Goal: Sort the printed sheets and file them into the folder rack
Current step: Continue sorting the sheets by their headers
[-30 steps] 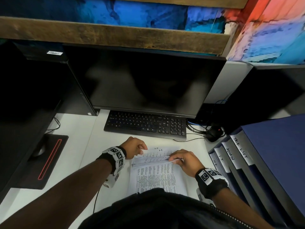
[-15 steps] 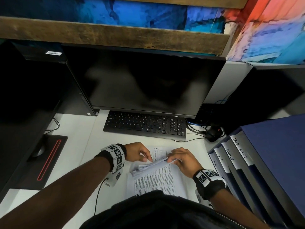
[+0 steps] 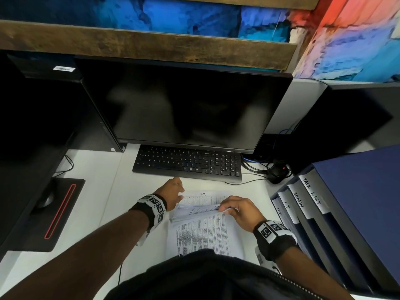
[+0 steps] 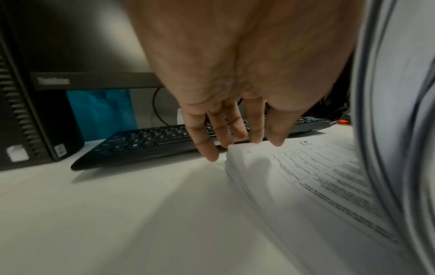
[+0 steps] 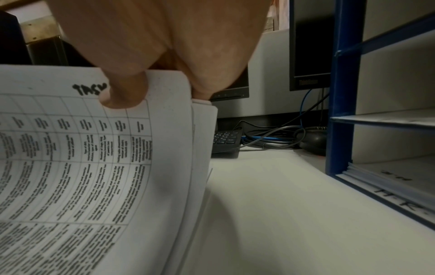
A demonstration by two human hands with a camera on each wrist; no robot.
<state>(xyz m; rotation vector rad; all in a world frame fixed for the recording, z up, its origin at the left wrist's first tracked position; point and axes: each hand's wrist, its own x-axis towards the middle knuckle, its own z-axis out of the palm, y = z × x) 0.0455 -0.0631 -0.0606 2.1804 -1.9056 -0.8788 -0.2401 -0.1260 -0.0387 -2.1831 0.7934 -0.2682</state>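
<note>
Right hand [image 3: 237, 210] pinching far edge of upper sheets [image 5: 77, 148], thumb on top, fingers behind; bundle curled back toward the body. Top page of the bundle is a printed table, handwritten heading starting "TASK", rest under the thumb. Left hand [image 3: 172, 194] free, fingers straight, tips at far-left corner of the stack [image 4: 294, 176] lying flat on the white desk [image 3: 93, 208]; holding nothing. Exposed sheet below headed "I.T.".

Stack sits just in front of the keyboard [image 3: 188, 164]. Folder rack [image 3: 337, 224] beside it on the right, slots labelled TASK LIST, ADMIN, I.T., and a nearest label half hidden. Lowest slot holds papers.

Judgement: step is peeling off the TASK group. Do it well by letting left fingertips press the I.T. sheet down so only the lifted bundle comes away; check headings before lifting clear; keep the pinch firm but not creasing; then carry to the TASK LIST slot, not its neighbour.
</note>
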